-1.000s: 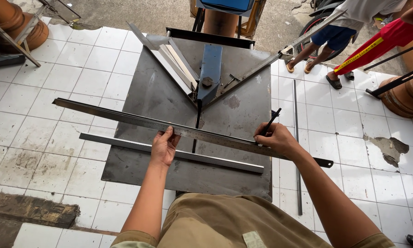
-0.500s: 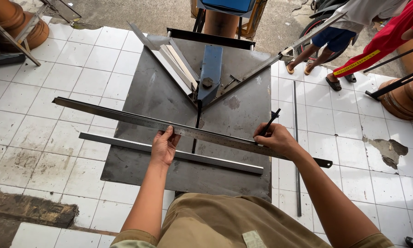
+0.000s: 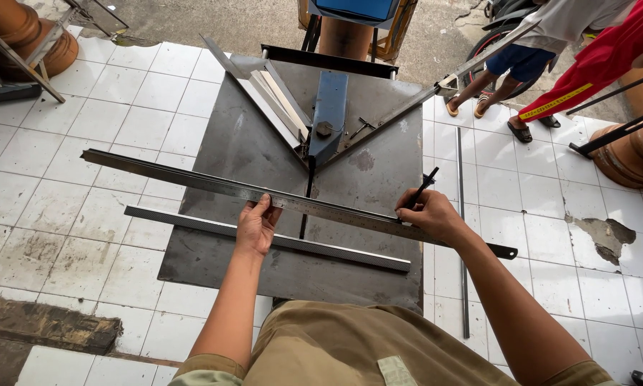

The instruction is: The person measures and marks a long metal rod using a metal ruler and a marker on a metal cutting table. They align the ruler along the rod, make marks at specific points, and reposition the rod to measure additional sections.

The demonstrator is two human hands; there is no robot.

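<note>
A long steel ruler [image 3: 193, 182] lies slantwise across a grey metal work plate [image 3: 236, 150], on top of a long metal strip. My left hand [image 3: 256, 227] presses down on the ruler near its middle. My right hand [image 3: 429, 214] grips a black pen [image 3: 422, 187], its tip down at the ruler's edge toward the right end. A second, shorter metal strip [image 3: 278, 239] lies on the plate just below the ruler, under my left hand.
A blue cutter head [image 3: 329, 114] with V-shaped guide rails sits at the plate's far side. A thin rod [image 3: 461, 214] lies on the white tiled floor to the right. Other people's legs [image 3: 507, 64] stand at top right. Clay pots [image 3: 632, 154] are at both sides.
</note>
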